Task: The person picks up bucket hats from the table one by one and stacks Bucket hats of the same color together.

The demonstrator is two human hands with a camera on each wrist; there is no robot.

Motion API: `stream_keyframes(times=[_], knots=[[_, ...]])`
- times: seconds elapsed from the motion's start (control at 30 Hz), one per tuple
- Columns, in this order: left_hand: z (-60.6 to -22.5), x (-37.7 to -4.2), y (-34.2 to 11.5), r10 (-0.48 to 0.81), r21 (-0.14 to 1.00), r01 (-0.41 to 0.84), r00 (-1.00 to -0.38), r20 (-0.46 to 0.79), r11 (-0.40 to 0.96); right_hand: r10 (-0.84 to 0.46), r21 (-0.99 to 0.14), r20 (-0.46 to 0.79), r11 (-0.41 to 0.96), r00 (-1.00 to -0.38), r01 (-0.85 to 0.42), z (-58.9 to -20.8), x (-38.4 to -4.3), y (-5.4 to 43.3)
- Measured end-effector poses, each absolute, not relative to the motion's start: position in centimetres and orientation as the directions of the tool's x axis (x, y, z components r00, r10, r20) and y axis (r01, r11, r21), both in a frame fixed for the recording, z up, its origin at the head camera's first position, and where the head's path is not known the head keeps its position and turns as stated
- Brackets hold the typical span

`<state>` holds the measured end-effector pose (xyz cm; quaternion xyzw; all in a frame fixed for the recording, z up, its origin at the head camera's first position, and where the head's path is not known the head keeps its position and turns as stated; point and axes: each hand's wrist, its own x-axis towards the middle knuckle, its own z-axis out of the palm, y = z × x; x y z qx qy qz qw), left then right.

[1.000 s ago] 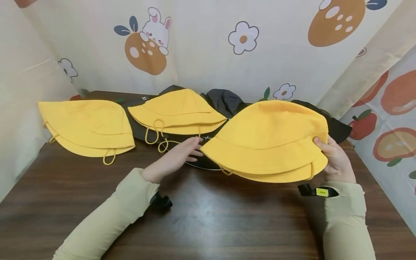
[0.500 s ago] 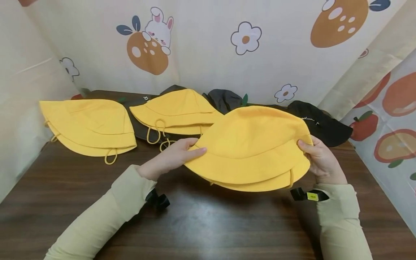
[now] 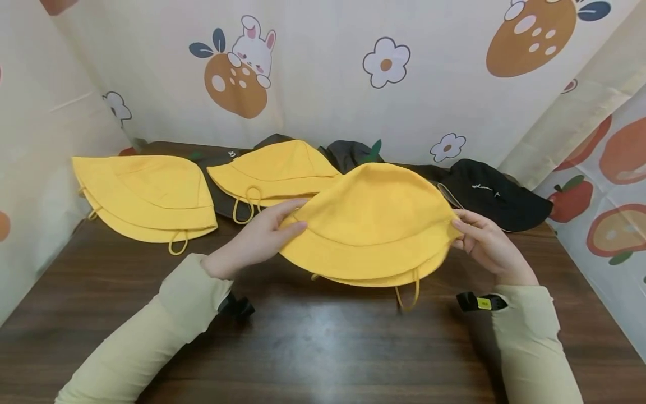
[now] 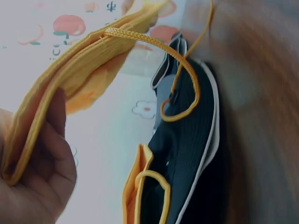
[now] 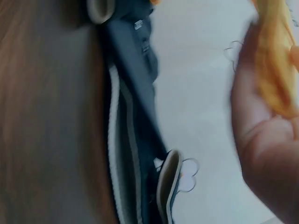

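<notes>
A yellow bucket hat (image 3: pixel 370 224), folded flat, is held up over the table between both hands. My left hand (image 3: pixel 262 233) pinches its left brim corner, thumb in front and fingers behind. At the opposite corner my right hand (image 3: pixel 487 241) pinches the brim between thumb and fingers. A yellow cord loop (image 3: pixel 410 292) dangles below the brim. In the left wrist view the brim's layered edge (image 4: pixel 70 65) lies in the left hand (image 4: pixel 42 172). The right wrist view shows the right hand (image 5: pixel 266 135) at the hat's yellow cloth (image 5: pixel 275 56), partly cut off.
Another yellow hat (image 3: pixel 146 196) lies at the left of the wooden table (image 3: pixel 323 348). A third yellow hat (image 3: pixel 280 171) rests on dark hats behind the held one. A black hat (image 3: pixel 497 196) lies at the back right. A printed curtain (image 3: pixel 323 84) hangs behind.
My left hand has come to the held hat's left corner and gripped it. The hat has moved left, away from the black hat, with the right hand shifting to its right tip.
</notes>
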<state>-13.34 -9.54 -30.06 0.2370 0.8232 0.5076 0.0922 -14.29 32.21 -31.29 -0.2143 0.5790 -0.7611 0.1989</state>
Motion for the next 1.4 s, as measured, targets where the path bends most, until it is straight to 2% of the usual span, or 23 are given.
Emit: stream_keyframes(times=[0.13,0.17,0.23,0.33,0.43,0.57,0.8,0.93,1.0,1.23,1.4], knots=[[-29.8,-13.1,-10.0,0.51,0.858,0.329,-0.855,0.093,0.394,-0.476,-0.988,0.051,-0.153,-0.878,0.025,-31.8,-14.9,32.1],[-29.7,-13.0,-10.1,0.521,0.854,0.339,-0.848,0.095,0.396,-0.45,-0.996,0.022,-0.083,-0.893,0.017,-31.8,-15.1,32.0],[-29.7,-13.0,-10.3,0.534,0.841,0.362,-0.839,0.105,0.403,-0.391,-0.99,-0.068,0.144,-0.918,0.012,-31.6,-15.3,31.5],[-29.5,-13.0,-10.6,0.535,0.833,0.383,-0.835,0.127,0.4,-0.34,-0.886,-0.189,0.463,-0.921,0.011,-31.3,-16.0,30.5],[-29.4,-13.0,-11.0,0.527,0.837,0.368,-0.842,0.116,0.404,-0.34,-0.791,-0.229,0.611,-0.912,-0.029,-31.0,-16.4,29.3],[-29.6,-13.2,-11.7,0.505,0.84,0.32,-0.861,0.064,0.439,-0.347,-0.766,-0.208,0.639,-0.914,-0.068,-30.8,-16.2,28.4],[-29.3,-13.5,-14.0,0.503,0.799,0.337,-0.863,0.051,0.498,-0.378,-0.772,-0.183,0.627,-0.908,-0.106,-30.4,-15.2,26.7],[-28.7,-13.4,-16.5,0.477,0.757,0.288,-0.878,-0.035,0.586,-0.413,-0.793,-0.19,0.6,-0.891,-0.109,-30.5,-14.4,24.8],[-28.6,-13.4,-17.7,0.481,0.735,0.265,-0.872,-0.094,0.624,-0.445,-0.803,-0.195,0.585,-0.874,-0.118,-30.7,-13.9,23.8],[-29.2,-13.3,-21.4,0.574,0.755,0.234,-0.788,-0.222,0.613,-0.58,-0.815,-0.192,0.544,-0.792,-0.201,-31.4,-12.7,20.2],[-29.8,-12.5,-23.8,0.548,0.679,0.243,-0.789,-0.277,0.693,-0.666,-0.817,-0.21,0.521,-0.715,-0.246,-31.8,-12.0,17.6]])
